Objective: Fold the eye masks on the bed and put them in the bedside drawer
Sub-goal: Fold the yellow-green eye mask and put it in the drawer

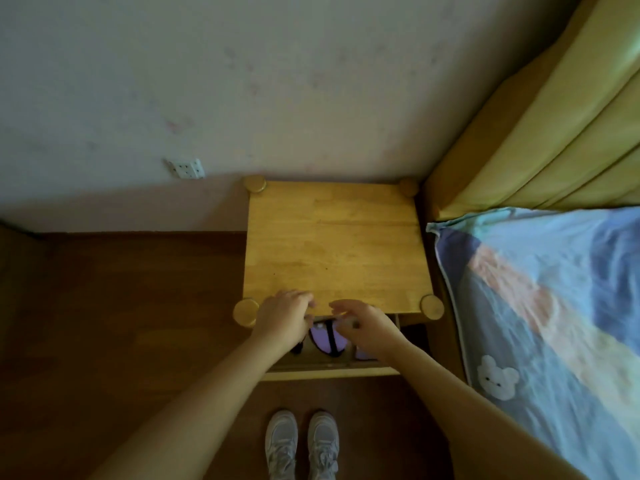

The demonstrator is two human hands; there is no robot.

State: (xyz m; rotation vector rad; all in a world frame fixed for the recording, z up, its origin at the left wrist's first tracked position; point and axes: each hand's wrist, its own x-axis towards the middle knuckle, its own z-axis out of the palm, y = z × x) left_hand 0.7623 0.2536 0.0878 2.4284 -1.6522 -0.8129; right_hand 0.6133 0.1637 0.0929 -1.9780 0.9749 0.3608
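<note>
I'm over the open bedside drawer [329, 370] now, at six o'clock from the nightstand top [336, 247]. Purple eye masks [320, 337] lie inside it, black straps across them. My left hand [284, 318] hangs over the drawer's left part, fingers loosely curled, holding nothing. My right hand [367, 327] hovers beside it, fingers relaxed, empty. The bed [554, 306] sits at three o'clock.
</note>
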